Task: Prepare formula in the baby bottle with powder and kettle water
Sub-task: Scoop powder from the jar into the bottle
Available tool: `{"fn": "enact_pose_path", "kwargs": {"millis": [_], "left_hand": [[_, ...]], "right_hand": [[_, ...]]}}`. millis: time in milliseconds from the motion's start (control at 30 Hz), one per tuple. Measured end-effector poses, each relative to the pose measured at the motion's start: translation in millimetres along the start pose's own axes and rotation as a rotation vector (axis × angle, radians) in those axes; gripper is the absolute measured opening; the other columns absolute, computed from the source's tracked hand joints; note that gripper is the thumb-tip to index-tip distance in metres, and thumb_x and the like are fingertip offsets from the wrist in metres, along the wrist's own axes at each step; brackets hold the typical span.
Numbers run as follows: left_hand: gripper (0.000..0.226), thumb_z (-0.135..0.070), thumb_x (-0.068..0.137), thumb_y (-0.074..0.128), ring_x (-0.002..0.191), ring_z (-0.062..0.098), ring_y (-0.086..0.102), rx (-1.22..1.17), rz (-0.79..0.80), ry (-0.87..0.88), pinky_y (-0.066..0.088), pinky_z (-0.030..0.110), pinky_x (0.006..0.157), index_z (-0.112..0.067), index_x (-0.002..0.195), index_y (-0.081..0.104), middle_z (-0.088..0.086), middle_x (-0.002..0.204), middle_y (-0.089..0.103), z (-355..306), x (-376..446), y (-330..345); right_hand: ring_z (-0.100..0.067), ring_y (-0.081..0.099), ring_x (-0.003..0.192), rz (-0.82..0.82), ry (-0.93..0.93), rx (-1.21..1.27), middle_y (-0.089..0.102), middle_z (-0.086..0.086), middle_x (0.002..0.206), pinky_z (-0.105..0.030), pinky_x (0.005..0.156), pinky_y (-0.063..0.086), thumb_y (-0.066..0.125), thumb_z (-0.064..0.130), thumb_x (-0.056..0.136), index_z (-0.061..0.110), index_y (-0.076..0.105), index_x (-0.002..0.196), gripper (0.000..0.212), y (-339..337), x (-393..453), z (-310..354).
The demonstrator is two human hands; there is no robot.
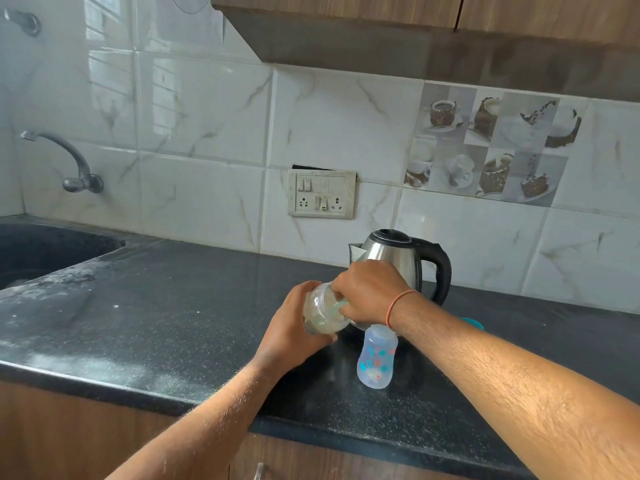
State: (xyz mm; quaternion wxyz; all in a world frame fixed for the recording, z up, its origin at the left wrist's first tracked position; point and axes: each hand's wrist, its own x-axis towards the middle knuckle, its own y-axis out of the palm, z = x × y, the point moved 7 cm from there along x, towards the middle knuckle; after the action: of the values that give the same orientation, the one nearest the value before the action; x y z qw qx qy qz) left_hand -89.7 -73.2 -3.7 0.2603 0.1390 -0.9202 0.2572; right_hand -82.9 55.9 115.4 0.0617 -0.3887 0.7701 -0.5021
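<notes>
Nearest to me, the baby bottle (376,358) stands upright and uncapped on the dark bench (180,306), just under my right wrist, a little pale stuff at its bottom. Its clear body carries small teal and orange prints.

Above the bench and left of the bottle, my left hand (292,336) wraps its fingers round a clear jar (323,311), which is tilted with its mouth toward my right. The jar holds pale powder along its lower side. My right hand (369,292) reaches into the jar's mouth with fingers curled, pinching something pale green that I take for a scoop (341,304); most of it is hidden by my fingers. An orange thread (398,306) circles that wrist.

Behind my right forearm a teal thing (471,323) peeks out on the bench; I cannot tell what it is. Just behind my hands stands the steel kettle (401,261), black lid shut, handle to the right. Farther back on the tiled wall sits a switchboard (322,194), and at far left a tap (69,161) curves over the black sink (41,251).
</notes>
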Motion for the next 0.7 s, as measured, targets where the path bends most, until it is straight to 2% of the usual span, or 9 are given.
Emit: {"fn": "enact_pose_path", "kwargs": {"millis": [167,267,400,533,633,700], "left_hand": [[0.094,-0.029,0.067,0.103,0.116,-0.009,0.061,-0.040,-0.028,0.018,0.053,0.014,0.089,-0.052,0.138,0.047,-0.025,0.131,0.062,-1.5,-1.8,-3.8],[0.094,-0.028,0.067,0.103,0.118,-0.007,0.061,-0.044,-0.031,0.031,0.055,0.017,0.093,-0.050,0.141,0.048,-0.024,0.133,0.061,-3.2,-2.5,-4.2],[0.096,-0.030,0.066,0.103,0.120,0.001,0.064,-0.050,-0.042,0.033,0.059,0.027,0.098,-0.044,0.145,0.051,-0.023,0.134,0.062,-2.5,-1.9,-4.2],[0.099,-0.038,0.063,0.105,0.121,-0.001,0.063,-0.045,-0.050,0.033,0.060,0.028,0.100,-0.044,0.146,0.051,-0.025,0.135,0.062,-3.2,-1.9,-4.7],[0.100,-0.044,0.061,0.105,0.119,0.001,0.066,-0.053,-0.061,0.028,0.061,0.030,0.099,-0.043,0.145,0.052,-0.025,0.134,0.065,-3.6,-2.4,-6.3],[0.099,-0.045,0.060,0.105,0.118,0.001,0.067,-0.054,-0.067,0.026,0.062,0.032,0.099,-0.044,0.144,0.053,-0.024,0.132,0.066,-4.5,-2.4,-7.1]], "right_hand": [[-0.014,0.063,0.088,-0.070,0.110,0.298,0.073,0.012,0.096,-0.029,0.071,0.045,0.074,0.043,0.089,0.035,0.082,0.106,0.020,-8.6,-0.6,-15.6],[-0.010,0.062,0.086,-0.117,0.163,0.425,0.069,0.016,0.091,-0.024,0.065,0.041,0.074,0.048,0.092,0.037,0.083,0.109,0.022,-9.5,-2.7,-21.5],[-0.010,0.067,0.086,-0.169,0.221,0.509,0.074,0.016,0.090,-0.027,0.070,0.051,0.073,0.054,0.093,0.036,0.084,0.108,0.025,-8.1,-7.2,-25.9],[-0.010,0.070,0.086,-0.121,0.272,0.604,0.077,0.014,0.090,-0.033,0.079,0.062,0.076,0.054,0.091,0.032,0.085,0.102,0.026,1.7,-7.3,-25.8],[-0.011,0.071,0.084,-0.050,0.281,0.640,0.080,0.011,0.090,-0.033,0.078,0.062,0.079,0.051,0.090,0.029,0.087,0.097,0.025,9.3,-3.7,-23.4],[-0.008,0.068,0.075,-0.003,0.276,0.662,0.079,0.011,0.089,-0.029,0.073,0.057,0.079,0.048,0.091,0.028,0.087,0.099,0.022,12.4,-2.3,-20.5]]}}
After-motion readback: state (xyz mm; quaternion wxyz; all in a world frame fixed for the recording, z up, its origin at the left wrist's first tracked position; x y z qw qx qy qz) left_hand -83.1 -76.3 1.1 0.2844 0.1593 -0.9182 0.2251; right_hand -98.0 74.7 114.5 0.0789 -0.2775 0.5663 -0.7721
